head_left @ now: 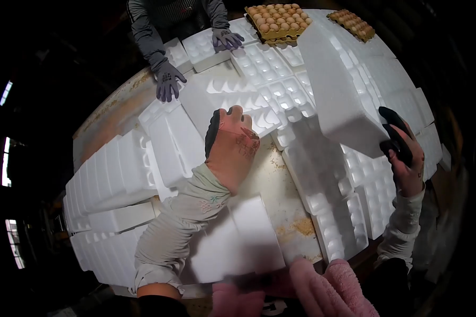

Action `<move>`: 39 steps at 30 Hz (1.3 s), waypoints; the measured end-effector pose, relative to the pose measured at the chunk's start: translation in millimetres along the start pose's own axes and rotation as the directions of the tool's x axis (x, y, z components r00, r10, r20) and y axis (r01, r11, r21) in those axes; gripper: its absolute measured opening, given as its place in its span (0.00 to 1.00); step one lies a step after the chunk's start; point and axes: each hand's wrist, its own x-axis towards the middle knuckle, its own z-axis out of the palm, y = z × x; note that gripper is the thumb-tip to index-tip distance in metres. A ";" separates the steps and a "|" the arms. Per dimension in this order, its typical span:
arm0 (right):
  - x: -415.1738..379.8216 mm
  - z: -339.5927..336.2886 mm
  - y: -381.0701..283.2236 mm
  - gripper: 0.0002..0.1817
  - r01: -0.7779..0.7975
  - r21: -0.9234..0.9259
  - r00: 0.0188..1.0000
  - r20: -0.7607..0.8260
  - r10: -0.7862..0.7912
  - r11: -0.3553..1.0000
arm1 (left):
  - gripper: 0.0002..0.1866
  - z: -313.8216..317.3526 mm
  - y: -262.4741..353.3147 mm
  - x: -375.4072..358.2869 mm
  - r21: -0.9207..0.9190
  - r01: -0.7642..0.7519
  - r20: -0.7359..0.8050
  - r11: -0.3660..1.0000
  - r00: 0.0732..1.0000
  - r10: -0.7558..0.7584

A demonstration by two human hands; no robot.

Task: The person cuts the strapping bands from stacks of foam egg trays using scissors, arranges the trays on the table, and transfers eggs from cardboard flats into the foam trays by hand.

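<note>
Foam trays [111, 169] stand packed side by side along the left edge of the worktop [288, 198]; right of them, beyond the middle, a co-worker's gloved hand [169, 80] is spread low over the far left part, and the other gloved hand [227, 38] touches a tray near the far edge. The person's left hand [234, 145] is over the middle, fingers curled down beside a cupped tray [238, 98]; whether they grip it I cannot tell. A bare strip with crumbs [303, 226] runs to the near edge, then cupped white trays cover the right half. Above these is the raised tray [338, 87], tilted, its smooth broad face towards the left hand. The right hand [404, 158] is nearer, its fingers closed on the near right end; from them the long axis runs away and leftward to the far edge, where stacked egg flats [279, 24] sit. The room around is dark.
</note>
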 end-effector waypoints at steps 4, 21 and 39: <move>68.2 78.6 64.3 0.22 0.115 -0.062 0.973 -0.195 -0.125 0.991 | 0.11 -14.8 -37.5 -9.6 -0.025 0.161 -0.075 0.987 0.984 -0.162; 137.2 216.4 110.1 0.20 0.440 -0.493 0.892 0.140 -0.431 0.750 | 0.20 -44.1 -113.0 -127.6 0.267 0.527 -0.145 0.807 0.850 -0.507; 14.1 199.8 -23.1 0.18 0.231 0.006 0.950 0.215 -0.227 0.973 | 0.18 -45.8 -117.6 -135.5 0.313 0.518 -0.324 0.796 0.846 -0.423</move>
